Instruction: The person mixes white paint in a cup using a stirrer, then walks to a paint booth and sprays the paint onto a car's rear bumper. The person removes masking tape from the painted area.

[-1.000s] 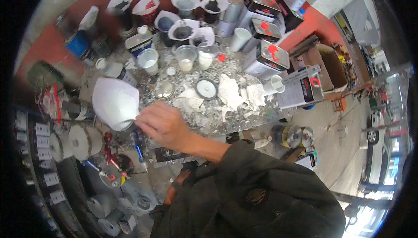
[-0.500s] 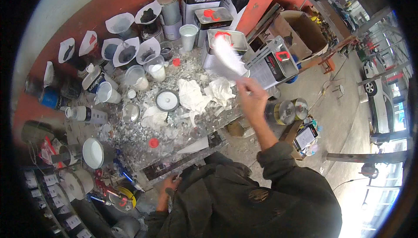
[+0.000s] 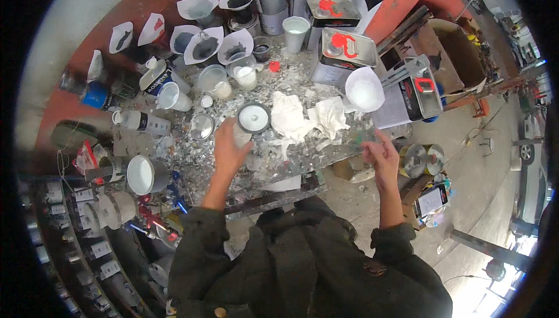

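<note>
My left hand (image 3: pixel 231 146) is over the cluttered, paint-spattered bench (image 3: pixel 218 158), its thumb and fingers apart on or just above a white crumpled cloth (image 3: pixel 243 134), left of a round grey-rimmed lid with white top (image 3: pixel 253 117). My right hand (image 3: pixel 381 158) is empty and loosely open at the bench's right edge, below a white paper cone (image 3: pixel 365 89) standing in a cup. White crumpled wipes (image 3: pixel 289 114) lie between my hands. An open pot of white paint (image 3: pixel 141 173) stands at the left edge.
Paper-coned cups (image 3: pixel 204 47), metal cans (image 3: pixel 343 56) and plastic bottles (image 3: pixel 141 121) line the back and sides. A cardboard box (image 3: pixel 454 59) is at right, drums (image 3: pixel 412 161) stand on the floor, spray guns (image 3: pixel 157 219) hang lower left.
The white paper cone moved from the left pot to the right, where my right hand let it go and drew back. My left hand rose from below the bench onto it, beside the lid.
</note>
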A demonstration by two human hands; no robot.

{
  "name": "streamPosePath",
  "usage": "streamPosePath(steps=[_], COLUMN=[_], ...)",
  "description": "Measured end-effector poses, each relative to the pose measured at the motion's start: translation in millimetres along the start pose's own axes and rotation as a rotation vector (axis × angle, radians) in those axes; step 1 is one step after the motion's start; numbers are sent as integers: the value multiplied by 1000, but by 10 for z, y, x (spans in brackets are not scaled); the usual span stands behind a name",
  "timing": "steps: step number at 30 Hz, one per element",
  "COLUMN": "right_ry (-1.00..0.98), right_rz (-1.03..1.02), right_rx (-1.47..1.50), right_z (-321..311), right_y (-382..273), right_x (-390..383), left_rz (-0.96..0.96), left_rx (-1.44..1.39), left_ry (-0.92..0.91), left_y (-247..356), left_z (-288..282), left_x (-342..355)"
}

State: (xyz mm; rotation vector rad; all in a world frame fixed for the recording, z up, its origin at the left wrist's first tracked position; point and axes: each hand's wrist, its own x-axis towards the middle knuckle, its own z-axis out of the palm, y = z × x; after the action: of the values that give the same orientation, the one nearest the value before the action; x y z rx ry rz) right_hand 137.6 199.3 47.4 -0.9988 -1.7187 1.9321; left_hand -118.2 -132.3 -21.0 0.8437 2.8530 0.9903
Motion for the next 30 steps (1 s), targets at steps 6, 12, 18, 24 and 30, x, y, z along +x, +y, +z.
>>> streamPosePath(steps=[6, 12, 18, 24, 30], right_ry=[-332, -399, -319, -602, -1025], right_rz=[383, 436, 377, 289, 489], right_rx=[1225, 1478, 1112, 568, 550], right_z=[177, 297, 494, 1267, 2154], right_y=[-20, -107, 155, 127, -94], right_x=[-285, -313, -228, -172, -311], left_rz=[-53, -90, -136, -163, -130], left_rx=[223, 232, -103, -492, -636], left_ry=[-147, -125, 33, 25, 170], left_y=[125, 174, 378, 849, 841], left_z=[478, 502, 188, -483, -881], left_x=[410, 550, 368, -180, -742])
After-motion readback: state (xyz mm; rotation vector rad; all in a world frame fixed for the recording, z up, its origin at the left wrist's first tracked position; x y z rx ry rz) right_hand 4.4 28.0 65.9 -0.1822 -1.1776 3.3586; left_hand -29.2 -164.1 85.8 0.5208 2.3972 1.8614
